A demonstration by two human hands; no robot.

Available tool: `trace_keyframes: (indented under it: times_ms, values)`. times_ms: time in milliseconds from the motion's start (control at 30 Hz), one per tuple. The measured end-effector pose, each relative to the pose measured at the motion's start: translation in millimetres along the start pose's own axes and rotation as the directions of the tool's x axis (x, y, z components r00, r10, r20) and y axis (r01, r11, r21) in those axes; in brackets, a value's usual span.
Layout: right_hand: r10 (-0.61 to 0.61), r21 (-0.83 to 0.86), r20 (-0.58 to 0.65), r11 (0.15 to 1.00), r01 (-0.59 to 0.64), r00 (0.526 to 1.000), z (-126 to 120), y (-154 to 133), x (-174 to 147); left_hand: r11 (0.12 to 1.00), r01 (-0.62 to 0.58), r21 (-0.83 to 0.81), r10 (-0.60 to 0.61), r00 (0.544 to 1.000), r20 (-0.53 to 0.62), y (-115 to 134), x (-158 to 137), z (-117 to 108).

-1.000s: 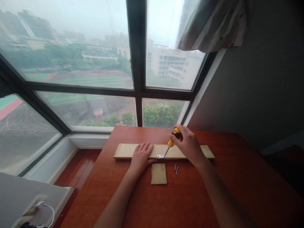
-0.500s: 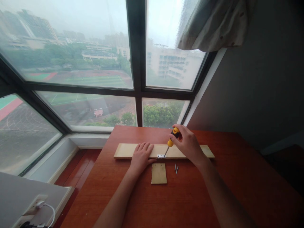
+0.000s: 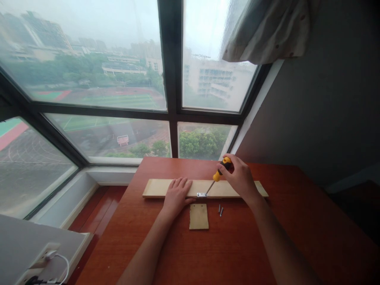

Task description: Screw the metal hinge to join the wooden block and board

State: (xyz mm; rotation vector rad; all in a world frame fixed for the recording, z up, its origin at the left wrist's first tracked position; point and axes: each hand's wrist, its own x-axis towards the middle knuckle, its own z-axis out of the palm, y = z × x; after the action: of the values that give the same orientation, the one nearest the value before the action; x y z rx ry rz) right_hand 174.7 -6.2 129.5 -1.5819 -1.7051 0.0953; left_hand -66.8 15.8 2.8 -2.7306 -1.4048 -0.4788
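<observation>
Left hand (image 3: 177,192) rests flat on long pale-wood plank (image 3: 199,186), toward far edge of red-brown wooden table (image 3: 231,253); right hand (image 3: 240,177) grasps yellow-and-black screwdriver (image 3: 218,174), whose slant could cause slipping off silver metal plate (image 3: 201,194)

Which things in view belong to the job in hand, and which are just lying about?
Job: screwdriver, metal bracket, long board; likely small board and two screws, laid close by.

Apparently unrelated: curtain, plug.
</observation>
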Motion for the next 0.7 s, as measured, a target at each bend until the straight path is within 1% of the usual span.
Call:
trace_keyframes:
  times_ms: [233, 367, 500, 600, 700]
  values:
    - [0.128, 0.013, -0.079, 0.992, -0.127, 0.989, -3, 29, -7, 1.0, 0.001, -0.003, -0.001, 1.0, 0.001, 0, 0, 0]
    - [0.17, 0.021, -0.062, 0.985, -0.169, 0.983, -5, 35, -10, 1.0, 0.001, -0.009, -0.001, 1.0, 0.002, 0, 0, 1]
    - [0.118, 0.003, -0.022, 0.993, -0.118, 0.993, -7, 28, -8, 1.0, -0.002, 0.002, 0.002, 1.0, 0.004, 0, 0, 0]
    - [0.074, -0.003, 0.03, 0.997, -0.074, 0.997, -6, 17, -6, 1.0, -0.003, 0.002, 0.003, 1.0, 0.002, 0, 0, 0]
    - [0.015, -0.029, 0.053, 1.0, -0.014, 0.998, -3, 3, -4, 1.0, -0.001, 0.004, 0.001, 1.0, 0.005, -1, 0, 0]
